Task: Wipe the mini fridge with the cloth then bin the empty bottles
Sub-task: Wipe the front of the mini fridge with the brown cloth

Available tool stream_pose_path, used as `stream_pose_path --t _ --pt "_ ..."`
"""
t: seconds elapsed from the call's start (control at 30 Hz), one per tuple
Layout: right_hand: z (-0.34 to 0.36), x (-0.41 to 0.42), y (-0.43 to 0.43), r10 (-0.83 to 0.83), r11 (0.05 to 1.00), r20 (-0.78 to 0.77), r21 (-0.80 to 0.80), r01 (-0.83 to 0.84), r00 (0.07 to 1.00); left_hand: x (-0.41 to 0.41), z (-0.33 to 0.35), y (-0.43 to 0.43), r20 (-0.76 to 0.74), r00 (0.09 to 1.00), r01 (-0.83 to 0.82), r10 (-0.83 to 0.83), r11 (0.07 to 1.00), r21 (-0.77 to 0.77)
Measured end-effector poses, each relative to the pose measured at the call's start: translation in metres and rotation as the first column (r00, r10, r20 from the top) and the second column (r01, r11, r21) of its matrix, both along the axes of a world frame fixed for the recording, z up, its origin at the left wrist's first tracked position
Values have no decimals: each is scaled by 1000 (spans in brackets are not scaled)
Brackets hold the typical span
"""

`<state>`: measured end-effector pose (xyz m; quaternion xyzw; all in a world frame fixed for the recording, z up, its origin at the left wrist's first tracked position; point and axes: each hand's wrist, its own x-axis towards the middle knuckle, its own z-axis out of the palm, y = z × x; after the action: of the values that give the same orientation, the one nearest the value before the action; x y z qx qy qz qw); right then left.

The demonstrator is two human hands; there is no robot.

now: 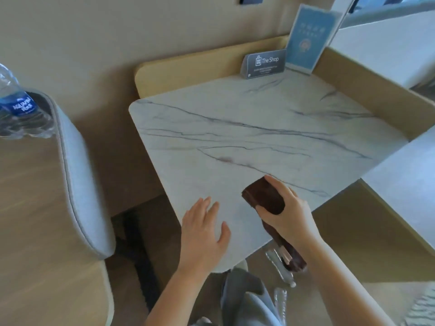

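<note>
In the head view, a white marble-pattern table (259, 128) fills the middle. The left hand (202, 234) is over the near edge of the table, with the fingers straight and a little spread, and it holds nothing. I cannot tell if the palm really touches the top.

Just to the right of it, the right hand (289, 212) grips a dark brown cloth (263, 196), with the fingers curled over the cloth and the thumb on its near side. The front part of the cloth lies on the table near the near edge, and the rest hangs down past this edge under the wrist.

Below the near edge of the table, a clear bottle (280, 267) with a white cap lies on the floor. Well to the left of the table, a blue-label bottle (21, 109) lies behind a grey chair (80, 175). At the far edge of the table stand a grey sign (264, 64) and a blue card (306, 38).
</note>
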<state>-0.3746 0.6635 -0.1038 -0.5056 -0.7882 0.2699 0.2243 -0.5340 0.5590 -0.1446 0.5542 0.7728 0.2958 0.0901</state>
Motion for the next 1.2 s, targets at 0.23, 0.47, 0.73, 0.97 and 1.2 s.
stream_pose_path --t 0.23,0.47,0.73,0.97,1.2 --pt "15 68 -46 -250 967 36 68 247 968 39 13 -5 26 977 208 -211 974 87" --pt "24 127 -72 -424 901 17 106 421 905 82 19 -1 51 932 352 -359 930 111" --pt "21 181 -100 -491 866 -2 101 489 871 139 21 -6 30 900 429 -434 898 100" --pt "14 260 -128 -537 836 -39 112 538 843 209 25 -19 -20 882 469 -471 875 122" --pt "18 346 -144 -464 876 -82 102 471 882 290 30 -47 -15 933 359 -360 925 122"
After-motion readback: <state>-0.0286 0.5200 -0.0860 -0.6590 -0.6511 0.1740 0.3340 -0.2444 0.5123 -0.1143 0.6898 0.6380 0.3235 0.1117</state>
